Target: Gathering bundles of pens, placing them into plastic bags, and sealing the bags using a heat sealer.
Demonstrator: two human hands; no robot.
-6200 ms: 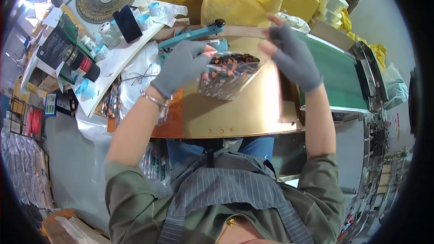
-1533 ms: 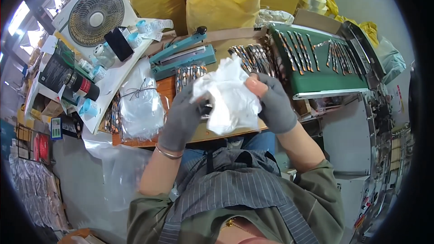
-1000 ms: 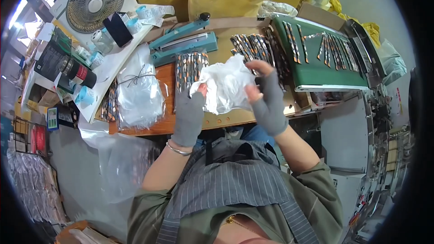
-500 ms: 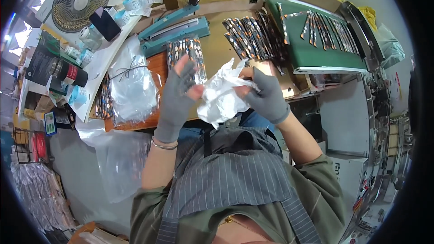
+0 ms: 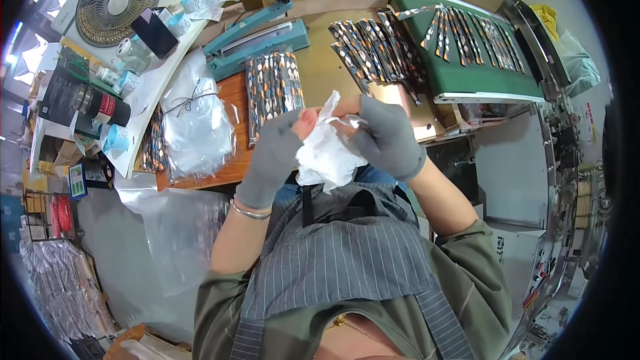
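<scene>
A crumpled white tissue (image 5: 328, 157) hangs between my two hands in front of my apron. My left hand (image 5: 272, 148), in a grey fingerless glove, closes its fingertips on the tissue's upper left. My right hand (image 5: 390, 137), gloved the same way, grips the upper right part with curled fingers. A point of the tissue sticks up between the hands. Just beyond my left hand lies a bundle of slim dark packets (image 5: 273, 87) with orange and white marks. A loose pile of similar packets (image 5: 375, 47) lies beyond my right hand.
A teal bag sealer (image 5: 257, 43) stands behind the packet bundle. Left of it lie clear plastic bags (image 5: 195, 123) tied with a dark string. A green conveyor belt (image 5: 480, 82) carries more packets at right. A fan (image 5: 118, 4), phone (image 5: 155, 33) and bottle (image 5: 101, 105) are at far left.
My left hand has come in from the left, its spread fingers closing on the tissue. The tissue is now more gathered between both hands.
</scene>
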